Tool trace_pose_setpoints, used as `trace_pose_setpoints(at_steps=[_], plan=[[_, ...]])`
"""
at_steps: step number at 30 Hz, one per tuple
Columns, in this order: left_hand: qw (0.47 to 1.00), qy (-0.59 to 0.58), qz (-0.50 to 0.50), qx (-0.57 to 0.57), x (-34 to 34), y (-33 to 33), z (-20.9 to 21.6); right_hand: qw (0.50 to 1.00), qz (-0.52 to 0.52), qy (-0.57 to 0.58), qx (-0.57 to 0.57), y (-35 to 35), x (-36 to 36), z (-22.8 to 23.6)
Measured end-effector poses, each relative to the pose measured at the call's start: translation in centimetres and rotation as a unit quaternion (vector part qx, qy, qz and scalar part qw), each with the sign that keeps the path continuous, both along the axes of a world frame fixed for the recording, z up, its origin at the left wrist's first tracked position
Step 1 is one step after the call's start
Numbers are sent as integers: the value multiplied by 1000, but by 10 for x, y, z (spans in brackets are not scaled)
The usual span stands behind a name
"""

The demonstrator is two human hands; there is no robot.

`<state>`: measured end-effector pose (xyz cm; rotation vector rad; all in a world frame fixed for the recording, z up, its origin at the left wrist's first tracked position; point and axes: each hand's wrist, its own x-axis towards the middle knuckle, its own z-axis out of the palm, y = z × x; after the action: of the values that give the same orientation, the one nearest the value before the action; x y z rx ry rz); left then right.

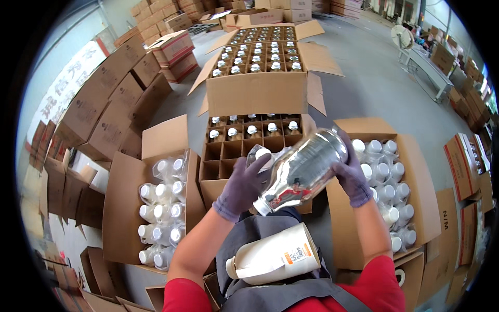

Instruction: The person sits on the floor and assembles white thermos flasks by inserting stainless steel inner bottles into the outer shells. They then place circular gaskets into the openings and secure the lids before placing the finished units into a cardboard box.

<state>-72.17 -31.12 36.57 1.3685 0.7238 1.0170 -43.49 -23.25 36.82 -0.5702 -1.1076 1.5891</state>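
Observation:
My right hand (354, 174), in a grey-purple knitted glove, grips a shiny silver bottle (306, 166) near its base. The bottle tilts with its white cap (263, 206) down to the left. My left hand (238, 188), gloved alike, is beside the bottle's neck with thumb and forefinger spread; its other fingers are partly hidden. Just beyond it shows a white cap in clear plastic (263, 156), its bottle mostly hidden. A white bottle with an orange-and-white label (278, 255) lies across my lap on the grey apron (244, 234).
Ahead stands a divided carton (213, 169) of capped bottles, with another full carton (257, 93) beyond it. Open cartons of plastic-wrapped, white-capped bottles flank me on the left (122, 208) and right (421, 192). More cartons (104, 99) line the left side; a metal-framed machine (426, 67) stands far right.

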Motion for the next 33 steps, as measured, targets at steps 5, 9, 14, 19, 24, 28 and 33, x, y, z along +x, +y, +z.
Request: trace_pose_setpoints(at_steps=[5, 9, 14, 19, 24, 28, 33], plan=[[950, -233, 125, -169, 14, -37, -7, 999, -2, 9, -46, -41, 11, -15], [970, -118, 180, -117, 28, -52, -3, 997, -76, 16, 16, -64, 15, -14], [948, -236, 112, -182, 42, -58, 14, 992, -116, 31, -30, -90, 35, -14], [999, 32, -6, -27, -11, -98, 10, 981, 22, 181, -70, -88, 183, -116], [866, 471, -98, 138, -39, -181, 5, 971, -180, -27, -156, -140, 176, -95], [924, 348, -57, 148, -21, -165, -24, 963, -22, -167, -211, -162, 94, -69], [981, 129, -78, -123, -18, -147, -41, 860, 327, -387, -51, -161, 59, -60]])
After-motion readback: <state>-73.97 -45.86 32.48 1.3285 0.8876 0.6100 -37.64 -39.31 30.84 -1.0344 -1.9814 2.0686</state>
